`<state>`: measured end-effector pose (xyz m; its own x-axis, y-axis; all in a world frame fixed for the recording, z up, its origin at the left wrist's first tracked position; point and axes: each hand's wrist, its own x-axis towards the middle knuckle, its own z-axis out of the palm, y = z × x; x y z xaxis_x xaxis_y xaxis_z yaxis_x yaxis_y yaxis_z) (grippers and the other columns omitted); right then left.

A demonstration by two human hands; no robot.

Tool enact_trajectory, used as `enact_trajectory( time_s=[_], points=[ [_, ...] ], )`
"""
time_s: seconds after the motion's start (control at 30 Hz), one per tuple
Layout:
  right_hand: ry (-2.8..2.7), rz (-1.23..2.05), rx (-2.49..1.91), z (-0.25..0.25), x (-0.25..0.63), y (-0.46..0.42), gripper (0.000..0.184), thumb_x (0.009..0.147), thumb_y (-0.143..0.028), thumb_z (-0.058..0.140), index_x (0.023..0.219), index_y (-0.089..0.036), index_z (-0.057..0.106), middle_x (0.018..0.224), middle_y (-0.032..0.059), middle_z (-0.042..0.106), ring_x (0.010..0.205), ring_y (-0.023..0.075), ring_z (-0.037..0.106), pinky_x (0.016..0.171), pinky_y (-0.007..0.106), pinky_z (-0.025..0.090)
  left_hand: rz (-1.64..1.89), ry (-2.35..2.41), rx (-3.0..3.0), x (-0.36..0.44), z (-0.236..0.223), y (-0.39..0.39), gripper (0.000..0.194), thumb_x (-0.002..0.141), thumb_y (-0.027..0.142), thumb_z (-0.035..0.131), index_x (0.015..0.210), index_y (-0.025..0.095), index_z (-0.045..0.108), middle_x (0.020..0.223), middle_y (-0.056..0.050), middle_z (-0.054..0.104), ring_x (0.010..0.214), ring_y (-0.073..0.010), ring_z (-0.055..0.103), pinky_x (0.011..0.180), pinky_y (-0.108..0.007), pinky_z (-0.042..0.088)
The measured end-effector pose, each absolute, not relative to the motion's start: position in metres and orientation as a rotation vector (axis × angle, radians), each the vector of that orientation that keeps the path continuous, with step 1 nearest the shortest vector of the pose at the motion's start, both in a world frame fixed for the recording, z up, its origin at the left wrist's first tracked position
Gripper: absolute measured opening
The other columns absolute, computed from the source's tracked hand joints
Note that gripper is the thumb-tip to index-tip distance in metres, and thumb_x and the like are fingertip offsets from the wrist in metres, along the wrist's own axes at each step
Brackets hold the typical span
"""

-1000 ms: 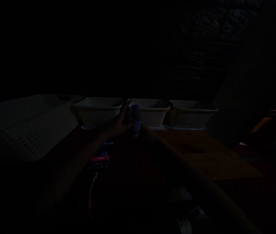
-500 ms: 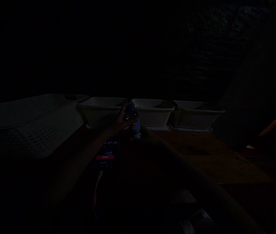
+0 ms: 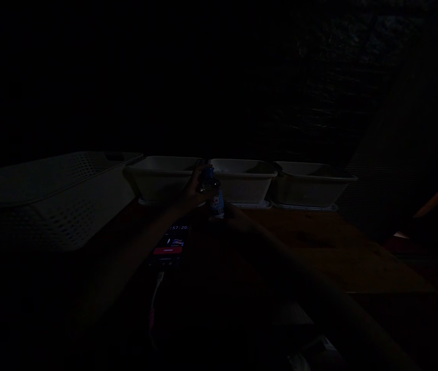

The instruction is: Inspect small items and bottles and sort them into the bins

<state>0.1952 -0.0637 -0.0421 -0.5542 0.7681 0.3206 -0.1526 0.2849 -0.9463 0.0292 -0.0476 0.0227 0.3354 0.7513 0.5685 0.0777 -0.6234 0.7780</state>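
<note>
The scene is very dark. A small bottle (image 3: 214, 195) with a blue cap and blue label is held up over the wooden table (image 3: 319, 247), in front of the white tubs. My left hand (image 3: 191, 193) is closed round its upper part near the cap. My right hand (image 3: 229, 212) holds the bottle from below and to the right; its fingers are lost in the dark.
Three white tubs (image 3: 242, 180) stand in a row at the back of the table. A large white perforated basket (image 3: 49, 201) lies at the left. A lit phone (image 3: 170, 242) with a cable lies under my left forearm.
My left hand went from spread open beside the bottle to closed over its cap end. The bottle tilted slightly. The view shifted a little.
</note>
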Motion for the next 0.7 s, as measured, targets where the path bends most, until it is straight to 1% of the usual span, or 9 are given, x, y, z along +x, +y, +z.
enact_trajectory(
  time_s=[0.07, 0.13, 0.2, 0.33, 0.43, 0.5, 0.6, 0.7],
  points=[
    [-1.716, 1.442, -0.561, -0.044, 0.197, -0.060, 0.055, 0.069, -0.029, 0.071, 0.118, -0.018, 0.048, 0.105, 0.0081, 0.061, 0.089, 0.0184, 0.061, 0.079, 0.034, 0.049, 1.321, 0.714, 1.965, 0.029, 0.022, -0.047, 0.074, 0.069, 0.029, 0.070, 0.130, 0.027, 0.029, 0.123, -0.008, 0.048, 0.107, -0.0226, 0.053, 0.086, -0.036, 0.047],
    [-1.702, 1.486, -0.557, -0.045, 0.197, -0.058, 0.053, 0.070, -0.029, 0.071, 0.116, -0.017, 0.049, 0.106, 0.0087, 0.061, 0.090, 0.0190, 0.061, 0.080, 0.035, 0.049, 1.303, 0.707, 1.972, 0.029, 0.022, -0.045, 0.076, 0.069, 0.029, 0.070, 0.131, 0.027, 0.027, 0.119, -0.008, 0.051, 0.105, -0.0222, 0.055, 0.084, -0.036, 0.048],
    [-1.686, 1.519, -0.544, -0.046, 0.197, -0.057, 0.051, 0.069, -0.029, 0.072, 0.114, -0.016, 0.051, 0.106, 0.0092, 0.061, 0.091, 0.0196, 0.061, 0.081, 0.036, 0.049, 1.259, 0.718, 1.986, 0.028, 0.021, -0.045, 0.085, 0.066, 0.028, 0.072, 0.134, 0.029, 0.020, 0.118, -0.008, 0.052, 0.102, -0.0222, 0.057, 0.081, -0.036, 0.050],
    [-1.639, 1.539, -0.530, -0.043, 0.196, -0.059, 0.052, 0.067, -0.025, 0.073, 0.113, -0.016, 0.052, 0.108, 0.0097, 0.061, 0.092, 0.0203, 0.061, 0.082, 0.038, 0.049, 1.130, 0.732, 2.061, 0.023, 0.020, -0.046, 0.109, 0.059, 0.026, 0.078, 0.139, 0.033, 0.004, 0.121, -0.011, 0.050, 0.098, -0.0241, 0.059, 0.074, -0.037, 0.053],
    [-1.683, 1.503, -0.552, -0.039, 0.196, -0.061, 0.055, 0.066, -0.022, 0.073, 0.116, -0.016, 0.051, 0.109, 0.0097, 0.061, 0.092, 0.0201, 0.061, 0.082, 0.038, 0.050, 1.026, 0.705, 2.087, 0.019, 0.022, -0.048, 0.117, 0.058, 0.025, 0.078, 0.140, 0.035, -0.004, 0.127, -0.013, 0.047, 0.103, -0.0267, 0.058, 0.077, -0.041, 0.053],
    [-1.717, 1.487, -0.549, -0.037, 0.197, -0.061, 0.056, 0.066, -0.020, 0.072, 0.117, -0.016, 0.050, 0.109, 0.0097, 0.061, 0.091, 0.0198, 0.061, 0.082, 0.037, 0.050, 0.991, 0.692, 2.099, 0.017, 0.023, -0.049, 0.123, 0.055, 0.023, 0.080, 0.140, 0.036, -0.008, 0.134, -0.015, 0.041, 0.107, -0.0290, 0.056, 0.079, -0.043, 0.053],
    [-1.729, 1.479, -0.564, -0.035, 0.196, -0.060, 0.057, 0.067, -0.020, 0.072, 0.120, -0.016, 0.049, 0.111, 0.0099, 0.061, 0.091, 0.0196, 0.062, 0.084, 0.038, 0.050, 0.981, 0.686, 2.115, 0.015, 0.024, -0.049, 0.126, 0.055, 0.023, 0.080, 0.140, 0.036, -0.012, 0.140, -0.017, 0.033, 0.111, -0.0311, 0.054, 0.080, -0.044, 0.052],
    [-1.736, 1.480, -0.563, -0.036, 0.197, -0.059, 0.059, 0.067, -0.020, 0.072, 0.121, -0.016, 0.048, 0.111, 0.0098, 0.061, 0.093, 0.0198, 0.061, 0.086, 0.038, 0.049, 0.970, 0.675, 2.136, 0.014, 0.024, -0.046, 0.122, 0.059, 0.023, 0.077, 0.141, 0.034, -0.013, 0.139, -0.017, 0.036, 0.110, -0.0301, 0.055, 0.080, -0.042, 0.052]
  ],
)
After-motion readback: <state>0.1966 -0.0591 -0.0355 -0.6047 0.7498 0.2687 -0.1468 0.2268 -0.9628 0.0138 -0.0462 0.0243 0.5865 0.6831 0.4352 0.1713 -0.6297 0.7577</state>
